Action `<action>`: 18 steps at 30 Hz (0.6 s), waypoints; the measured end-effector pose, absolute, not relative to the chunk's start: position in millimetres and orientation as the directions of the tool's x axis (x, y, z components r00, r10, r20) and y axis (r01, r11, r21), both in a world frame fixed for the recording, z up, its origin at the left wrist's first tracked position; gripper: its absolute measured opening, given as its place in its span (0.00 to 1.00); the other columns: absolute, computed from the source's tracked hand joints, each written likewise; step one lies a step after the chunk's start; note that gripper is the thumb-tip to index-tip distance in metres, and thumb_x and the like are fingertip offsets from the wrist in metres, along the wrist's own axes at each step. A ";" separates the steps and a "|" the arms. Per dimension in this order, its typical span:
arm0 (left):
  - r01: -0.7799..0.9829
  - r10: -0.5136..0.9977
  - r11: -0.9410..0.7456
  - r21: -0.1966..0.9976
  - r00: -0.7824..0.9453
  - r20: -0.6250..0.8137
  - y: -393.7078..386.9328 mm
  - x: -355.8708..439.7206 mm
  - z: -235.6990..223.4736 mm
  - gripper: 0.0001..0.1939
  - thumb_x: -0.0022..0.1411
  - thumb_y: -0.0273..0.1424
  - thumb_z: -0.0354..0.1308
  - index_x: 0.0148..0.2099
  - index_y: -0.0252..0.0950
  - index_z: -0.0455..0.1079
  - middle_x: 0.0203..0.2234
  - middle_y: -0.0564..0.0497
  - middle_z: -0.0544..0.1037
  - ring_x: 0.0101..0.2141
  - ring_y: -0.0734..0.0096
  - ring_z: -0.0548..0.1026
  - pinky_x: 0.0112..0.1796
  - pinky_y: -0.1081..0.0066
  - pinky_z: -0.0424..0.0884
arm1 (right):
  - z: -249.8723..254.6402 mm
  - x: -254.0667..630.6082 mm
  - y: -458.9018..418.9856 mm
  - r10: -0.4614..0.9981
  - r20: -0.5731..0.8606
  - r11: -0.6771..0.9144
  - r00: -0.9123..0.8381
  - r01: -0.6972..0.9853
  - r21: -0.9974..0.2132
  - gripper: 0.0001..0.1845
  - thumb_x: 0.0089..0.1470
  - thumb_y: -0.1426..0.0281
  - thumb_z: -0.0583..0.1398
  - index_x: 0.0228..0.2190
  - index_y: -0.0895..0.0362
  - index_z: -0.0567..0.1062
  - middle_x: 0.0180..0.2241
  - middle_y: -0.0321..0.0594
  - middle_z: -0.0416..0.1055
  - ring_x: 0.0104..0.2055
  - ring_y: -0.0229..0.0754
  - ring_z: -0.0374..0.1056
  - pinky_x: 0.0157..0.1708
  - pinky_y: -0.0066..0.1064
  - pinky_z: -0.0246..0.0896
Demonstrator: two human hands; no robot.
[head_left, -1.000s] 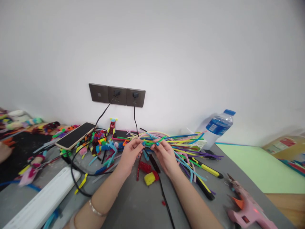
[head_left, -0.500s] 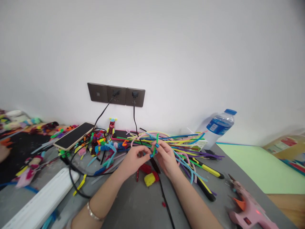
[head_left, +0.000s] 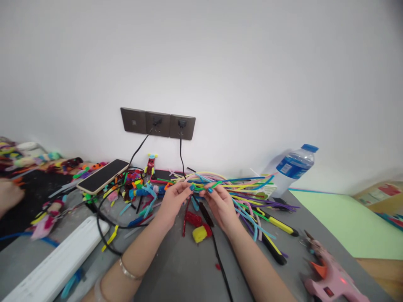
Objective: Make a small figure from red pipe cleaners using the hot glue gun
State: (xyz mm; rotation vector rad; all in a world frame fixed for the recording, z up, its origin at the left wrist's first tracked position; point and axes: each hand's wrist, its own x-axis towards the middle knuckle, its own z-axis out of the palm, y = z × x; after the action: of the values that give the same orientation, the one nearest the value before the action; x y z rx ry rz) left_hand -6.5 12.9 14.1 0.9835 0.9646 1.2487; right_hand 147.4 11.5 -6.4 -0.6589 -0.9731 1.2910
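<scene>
My left hand (head_left: 174, 202) and my right hand (head_left: 221, 204) meet over the grey table (head_left: 179, 272), fingertips pinched together on a short green pipe cleaner (head_left: 210, 186). The piece lies nearly level between them, just above a big loose pile of coloured pipe cleaners (head_left: 248, 191). Below my hands lie a red glittery piece (head_left: 192, 218) and a small yellow piece (head_left: 199, 234). A black cable (head_left: 220, 264) runs between my forearms.
A pink glue gun (head_left: 330, 279) lies at the front right, a water bottle (head_left: 291, 167) stands at the back right by a green sheet (head_left: 349, 222). Two phones (head_left: 102, 176) rest below wall sockets (head_left: 157, 123). Another person's hand (head_left: 8, 195) is at the far left.
The green pipe cleaner, standing upright in my right fingers half a second ago, is level again between both hands. The view has shifted slightly left.
</scene>
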 end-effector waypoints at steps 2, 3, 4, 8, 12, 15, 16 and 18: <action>-0.282 0.996 0.048 0.958 0.086 -0.025 12.0 -6.4 15.7 0.20 0.43 0.44 0.71 0.31 0.34 0.74 0.21 0.55 0.70 0.22 0.79 0.61 0.23 0.76 0.54 | -4.9 147.9 11.0 0.977 0.211 0.180 -0.013 -0.475 -0.861 0.14 0.45 0.57 0.72 0.30 0.53 0.81 0.25 0.36 0.74 0.29 0.39 0.69 0.37 0.34 0.67; -0.269 0.995 0.039 0.962 0.095 -0.014 11.7 -6.4 16.4 0.20 0.44 0.44 0.70 0.31 0.34 0.73 0.21 0.55 0.69 0.22 0.78 0.61 0.23 0.75 0.55 | -4.1 148.3 10.8 0.978 0.207 0.175 -0.016 -0.472 -0.864 0.14 0.45 0.57 0.72 0.30 0.53 0.81 0.24 0.36 0.74 0.29 0.39 0.69 0.36 0.34 0.66; -0.245 0.993 0.025 0.969 0.114 0.003 11.2 -6.5 16.8 0.19 0.45 0.44 0.70 0.30 0.34 0.73 0.21 0.55 0.69 0.22 0.78 0.61 0.24 0.75 0.55 | -3.3 148.6 10.6 0.979 0.203 0.173 -0.015 -0.471 -0.865 0.14 0.45 0.57 0.72 0.30 0.53 0.81 0.24 0.35 0.73 0.28 0.39 0.68 0.35 0.33 0.65; -0.051 0.951 -0.099 0.994 0.289 0.109 8.0 -6.0 15.3 0.12 0.51 0.39 0.66 0.30 0.34 0.74 0.23 0.53 0.72 0.25 0.74 0.66 0.28 0.73 0.60 | -1.9 148.7 9.3 0.981 0.196 0.167 -0.018 -0.451 -0.877 0.15 0.45 0.56 0.71 0.29 0.54 0.80 0.20 0.32 0.67 0.23 0.35 0.59 0.26 0.29 0.58; 0.108 0.894 -0.207 0.972 0.424 0.143 5.1 -4.7 12.0 0.09 0.55 0.34 0.62 0.28 0.34 0.73 0.23 0.53 0.73 0.26 0.73 0.66 0.30 0.73 0.61 | -1.7 148.2 7.5 0.978 0.196 0.152 -0.072 -0.396 -0.906 0.14 0.46 0.57 0.71 0.28 0.55 0.80 0.19 0.30 0.63 0.22 0.34 0.55 0.23 0.27 0.53; 0.079 0.920 -0.182 0.980 0.367 0.142 6.9 -5.4 11.5 0.09 0.55 0.35 0.62 0.30 0.34 0.74 0.24 0.52 0.74 0.27 0.72 0.67 0.30 0.72 0.61 | -0.9 149.4 8.2 0.981 0.193 0.165 -0.029 -0.407 -0.899 0.15 0.45 0.57 0.71 0.30 0.54 0.80 0.19 0.30 0.64 0.22 0.35 0.56 0.24 0.28 0.54; 0.044 0.938 -0.159 0.986 0.318 0.137 8.2 -5.9 12.0 0.10 0.54 0.36 0.63 0.30 0.34 0.74 0.24 0.52 0.74 0.27 0.72 0.67 0.29 0.73 0.61 | -0.7 150.0 9.0 0.981 0.192 0.174 -0.001 -0.421 -0.890 0.15 0.45 0.57 0.71 0.30 0.54 0.80 0.19 0.30 0.65 0.22 0.35 0.58 0.25 0.28 0.55; -0.042 0.972 -0.096 0.994 0.212 0.103 10.9 -7.0 13.6 0.13 0.51 0.40 0.65 0.32 0.34 0.76 0.24 0.52 0.73 0.25 0.73 0.65 0.27 0.73 0.59 | -0.8 151.0 10.7 0.981 0.190 0.188 0.042 -0.456 -0.870 0.16 0.43 0.57 0.72 0.31 0.53 0.79 0.21 0.32 0.68 0.24 0.37 0.62 0.28 0.29 0.59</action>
State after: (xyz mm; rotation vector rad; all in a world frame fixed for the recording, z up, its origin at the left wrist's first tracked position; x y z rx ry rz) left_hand -7.0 10.9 13.6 1.3528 0.9764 1.1341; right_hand 151.0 10.7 -0.8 -0.7175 -0.9441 1.2580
